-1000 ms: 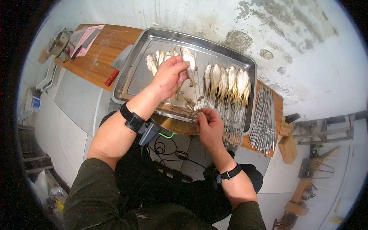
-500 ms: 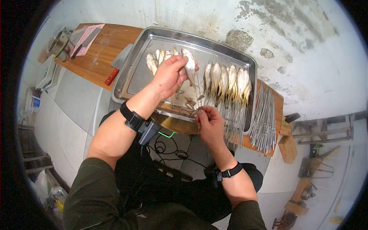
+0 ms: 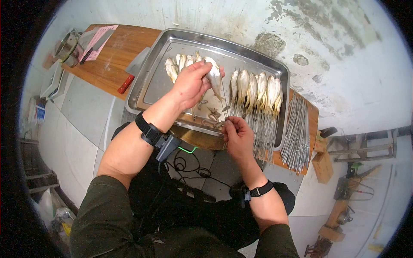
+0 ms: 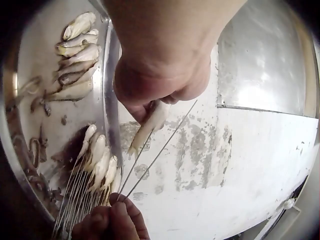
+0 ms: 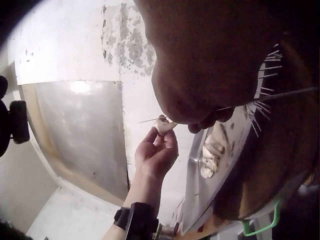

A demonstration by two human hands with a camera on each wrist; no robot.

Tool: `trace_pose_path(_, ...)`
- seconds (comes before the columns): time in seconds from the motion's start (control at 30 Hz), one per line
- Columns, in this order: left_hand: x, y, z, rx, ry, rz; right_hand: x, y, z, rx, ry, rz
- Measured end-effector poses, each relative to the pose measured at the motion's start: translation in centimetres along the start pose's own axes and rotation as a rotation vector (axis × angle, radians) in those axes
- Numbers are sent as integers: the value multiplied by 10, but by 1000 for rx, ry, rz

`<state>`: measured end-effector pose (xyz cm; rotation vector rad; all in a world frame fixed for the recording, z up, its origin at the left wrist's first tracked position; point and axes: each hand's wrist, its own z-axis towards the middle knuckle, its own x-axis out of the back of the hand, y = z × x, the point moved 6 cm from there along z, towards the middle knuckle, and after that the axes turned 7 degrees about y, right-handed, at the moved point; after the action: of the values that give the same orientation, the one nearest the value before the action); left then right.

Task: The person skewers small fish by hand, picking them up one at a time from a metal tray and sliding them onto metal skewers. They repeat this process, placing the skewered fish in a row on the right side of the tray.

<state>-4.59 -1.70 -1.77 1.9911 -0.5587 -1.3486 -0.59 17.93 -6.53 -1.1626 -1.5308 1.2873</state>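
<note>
Holding: L grip (image 3: 192,86) pinched on fish (image 3: 216,82), over tray (image 3: 154,91).
R grip (image 3: 239,138): clamped on wire skewers (image 4: 160,151).
Fish handling: prob. light, soft, slippery; we'd hold mid-body, gently.
Skewer handling: prob. stiff, thin; we'd pinch nr. ends.

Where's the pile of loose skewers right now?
In the head view, the loose skewers lie on the wooden tabletop, just right of the metal tray.

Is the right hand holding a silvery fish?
No, the right hand pinches thin grey metal skewers; the left hand holds the silvery fish.
</note>
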Motion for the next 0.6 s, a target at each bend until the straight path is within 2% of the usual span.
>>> trace_pose_path(0.27, 0, 6, 0, -19, 21, 23, 0, -1, -2, 18, -24, -36)
trace_pose_path(0.37, 0, 3, 0, -7, 13, 20, 0, -2, -2, -58, -24, -13)
trace_pose_path(0.6, -3, 0, -2, -19, 24, 1, -2, 6, 3, 47, 5, -37)
